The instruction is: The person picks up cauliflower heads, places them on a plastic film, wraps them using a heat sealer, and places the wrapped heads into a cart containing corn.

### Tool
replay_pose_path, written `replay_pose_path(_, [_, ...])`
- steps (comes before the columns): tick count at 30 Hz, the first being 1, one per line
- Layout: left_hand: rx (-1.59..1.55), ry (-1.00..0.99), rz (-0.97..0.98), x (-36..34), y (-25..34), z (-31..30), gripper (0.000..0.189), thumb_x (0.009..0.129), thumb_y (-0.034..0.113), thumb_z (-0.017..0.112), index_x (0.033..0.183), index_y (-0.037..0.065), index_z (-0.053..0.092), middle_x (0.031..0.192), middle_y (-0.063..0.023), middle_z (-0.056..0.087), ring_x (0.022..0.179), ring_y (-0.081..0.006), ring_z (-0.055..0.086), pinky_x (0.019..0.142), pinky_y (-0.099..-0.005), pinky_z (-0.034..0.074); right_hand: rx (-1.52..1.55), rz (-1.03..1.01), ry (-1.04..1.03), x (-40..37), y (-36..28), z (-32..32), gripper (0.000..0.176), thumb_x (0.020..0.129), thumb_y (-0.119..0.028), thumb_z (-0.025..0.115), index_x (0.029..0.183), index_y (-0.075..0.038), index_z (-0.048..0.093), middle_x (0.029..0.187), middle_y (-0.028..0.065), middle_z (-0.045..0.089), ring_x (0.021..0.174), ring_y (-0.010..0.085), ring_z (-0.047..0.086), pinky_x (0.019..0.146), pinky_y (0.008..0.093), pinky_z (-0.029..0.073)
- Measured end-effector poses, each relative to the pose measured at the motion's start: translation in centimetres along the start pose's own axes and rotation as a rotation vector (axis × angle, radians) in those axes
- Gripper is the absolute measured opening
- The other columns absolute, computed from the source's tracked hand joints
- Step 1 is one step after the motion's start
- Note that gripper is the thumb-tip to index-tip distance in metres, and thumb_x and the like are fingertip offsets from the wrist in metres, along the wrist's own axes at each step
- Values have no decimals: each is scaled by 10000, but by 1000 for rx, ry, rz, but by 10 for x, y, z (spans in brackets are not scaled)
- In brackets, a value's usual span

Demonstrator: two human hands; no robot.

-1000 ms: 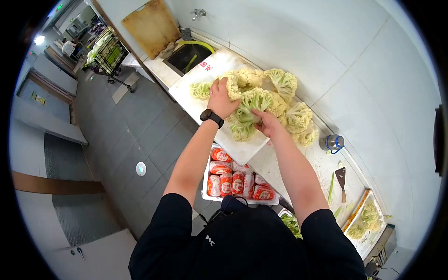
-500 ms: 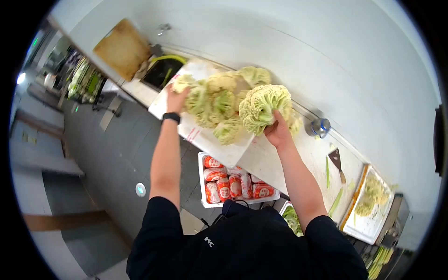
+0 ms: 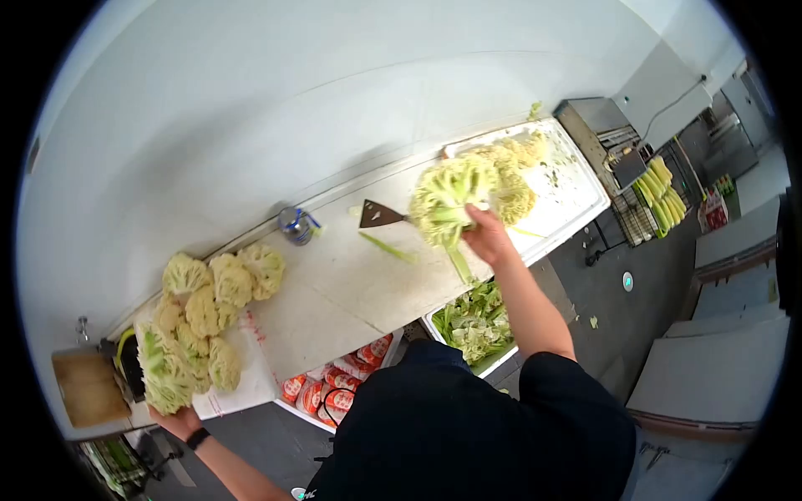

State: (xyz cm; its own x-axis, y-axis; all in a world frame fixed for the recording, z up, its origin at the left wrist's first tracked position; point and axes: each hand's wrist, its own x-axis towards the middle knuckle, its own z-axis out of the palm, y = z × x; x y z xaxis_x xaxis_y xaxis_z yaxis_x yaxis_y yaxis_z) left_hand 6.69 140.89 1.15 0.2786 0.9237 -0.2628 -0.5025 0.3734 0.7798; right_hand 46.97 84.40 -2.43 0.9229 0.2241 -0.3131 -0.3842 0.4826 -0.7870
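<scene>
Clamping fingers round a cauliflower [image 3: 449, 194] at the left end of the tray [image 3: 576, 194], the right hand [image 3: 491, 240] is nearer; how the left hand [image 3: 177, 422] grips, I can't tell.

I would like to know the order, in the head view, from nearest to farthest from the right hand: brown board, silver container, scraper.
From the right hand:
1. Scraper: on the counter, blade just left of the held cauliflower.
2. Silver container: farther left, by the wall.
3. Brown board: at the far left.
</scene>
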Motion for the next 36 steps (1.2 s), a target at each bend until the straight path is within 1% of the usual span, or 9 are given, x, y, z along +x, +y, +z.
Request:
replay_pose_path(3, [-43, -99, -110, -34, -58, 24, 534, 937, 404, 463, 1362, 82, 484, 1388, -114, 508, 1248, -295, 509, 1020, -455, 445, -239, -141, 204, 1, -59, -73, 890, 912, -201, 643, 1515, -1, 21, 1337, 245, 488, 1088, 294, 599, 1000, 409, 475])
replay_pose_path(5, [-69, -207, -229, -67, -99, 49, 553, 916, 447, 512, 1361, 119, 487, 1369, -89, 530, 1244, -281, 515, 1014, -462, 444, -432, -296, 351, 21, -85, -136, 846, 877, -170, 689, 1498, 24, 148, 1206, 253, 568, 972, 279, 644, 795, 364, 543])
replay_pose_path(10, [-76, -366, -298, -144, -177, 131, 586, 907, 477, 506, 1382, 135, 472, 1384, -70, 528, 1231, -267, 534, 987, -450, 467, -996, -476, 517, 71, -146, -226, 615, 854, -138, 663, 1360, 28, 354, 1136, 231, 575, 876, 254, 645, 708, 340, 520])
replay_pose_path(18, [-36, -713, -428, -185, -229, 190, 569, 931, 503, 469, 1364, 134, 483, 1376, -72, 533, 1225, -263, 542, 1001, -463, 469, -1585, -639, 792, 146, -104, -326, 512, 806, -74, 661, 1282, -47, 475, 1136, 206, 522, 1067, 382, 512, 898, 445, 456])
replay_pose_path(21, [9, -548, -397, -222, -240, 232, 560, 937, 490, 460, 1353, 116, 489, 1372, -71, 535, 1223, -266, 542, 1006, -453, 467, -1778, -660, 849, 150, -83, -327, 522, 752, 3, 624, 1255, -79, 506, 1103, 184, 522, 1073, 371, 495, 912, 448, 452])
replay_pose_path(27, [24, -782, -487, -241, -262, 254, 559, 943, 463, 456, 1378, 113, 470, 1382, -85, 523, 1239, -293, 523, 1029, -468, 441, -1816, -604, 761, 153, -45, -324, 556, 757, 15, 600, 1293, -83, 490, 1208, 222, 503, 1098, 394, 493, 938, 455, 454])
replay_pose_path(31, [61, -667, -560, -239, -283, 256, 667, 909, 543, 466, 1403, 95, 443, 1389, -110, 513, 1246, -335, 508, 1018, -533, 429, -1808, -515, 609, 128, -45, -329, 627, 796, 11, 586, 1394, -99, 433, 1388, 246, 396, 1282, 434, 403, 1001, 454, 451])
replay_pose_path(33, [63, -741, -624, -241, -297, 261, 724, 885, 566, 494, 1410, 72, 425, 1409, -129, 488, 1251, -332, 496, 1045, -517, 404, -1678, -505, 629, 106, -60, -307, 545, 838, -23, 559, 1370, -81, 458, 1409, 229, 397, 1283, 407, 410, 1039, 463, 404])
replay_pose_path(36, [65, -908, -742, -249, -322, 283, 723, 891, 575, 483, 1407, 72, 431, 1404, -126, 499, 1270, -307, 487, 1069, -472, 389, -861, -437, 430, 71, -62, -243, 450, 925, -155, 604, 1349, -66, 483, 1404, 183, 441, 1246, 317, 488, 1002, 436, 442])
